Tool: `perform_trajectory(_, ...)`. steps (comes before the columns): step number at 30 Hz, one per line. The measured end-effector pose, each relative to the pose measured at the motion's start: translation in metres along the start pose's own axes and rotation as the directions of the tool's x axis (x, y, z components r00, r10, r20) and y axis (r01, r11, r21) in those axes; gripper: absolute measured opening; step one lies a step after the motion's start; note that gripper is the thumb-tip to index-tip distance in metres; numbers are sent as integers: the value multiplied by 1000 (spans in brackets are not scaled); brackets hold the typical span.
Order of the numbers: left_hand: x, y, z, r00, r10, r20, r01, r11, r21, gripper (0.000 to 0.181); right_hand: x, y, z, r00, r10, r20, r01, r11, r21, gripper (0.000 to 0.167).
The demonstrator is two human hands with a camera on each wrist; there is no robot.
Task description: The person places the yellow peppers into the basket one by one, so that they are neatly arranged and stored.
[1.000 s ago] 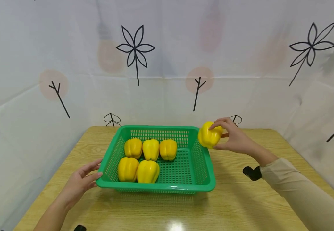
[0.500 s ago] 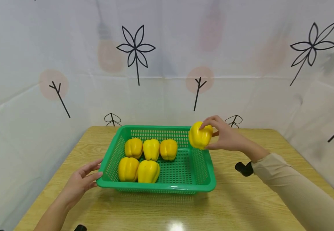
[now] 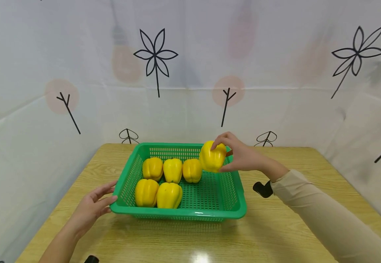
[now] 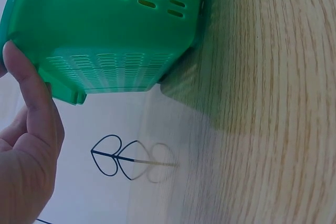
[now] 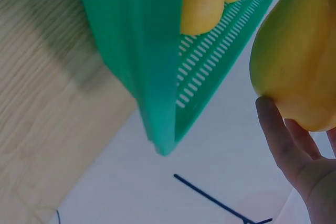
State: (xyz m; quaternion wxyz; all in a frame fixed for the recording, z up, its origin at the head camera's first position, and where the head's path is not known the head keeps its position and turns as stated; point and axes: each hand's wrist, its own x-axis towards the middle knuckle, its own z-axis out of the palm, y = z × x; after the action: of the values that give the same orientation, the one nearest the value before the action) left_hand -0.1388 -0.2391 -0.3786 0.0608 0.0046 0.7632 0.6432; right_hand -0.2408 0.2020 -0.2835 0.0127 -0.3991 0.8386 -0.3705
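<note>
A yellow bell pepper is held up over the right half of a green plastic basket. My right hand grips it from the right, thumb below and fingers above. In the right wrist view the pepper is large at the right edge, with fingers against it. Several other yellow bell peppers lie in two rows in the basket's left part. My left hand holds the basket's left rim near its front corner; in the left wrist view a finger touches under the rim.
The basket stands on a wood-grain table. A pale cloth with plant drawings hangs behind and at both sides. A black wrist device juts out beside the right cuff.
My right hand has moved left with the yellow bell pepper, from beyond the basket's right rim to over its inside. The left hand and the basket have stayed in place.
</note>
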Motion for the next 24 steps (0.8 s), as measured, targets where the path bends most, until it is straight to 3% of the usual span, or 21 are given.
perform_trajectory(12,0,-1,0,1000,7,3,-7,1000,-5,61,22,-4,22,997,-49,67,49,999,2,54)
perform_trajectory(18,1,-2,0,1000,15,6,-15,1000,-7,61,31,-5,34,993,5,122,-3,1000,-19,53)
perform_trajectory(24,-1,-2,0,1000,27,3,-26,1000,-5,60,40,-4,42,976,56,212,-37,995,-92,54)
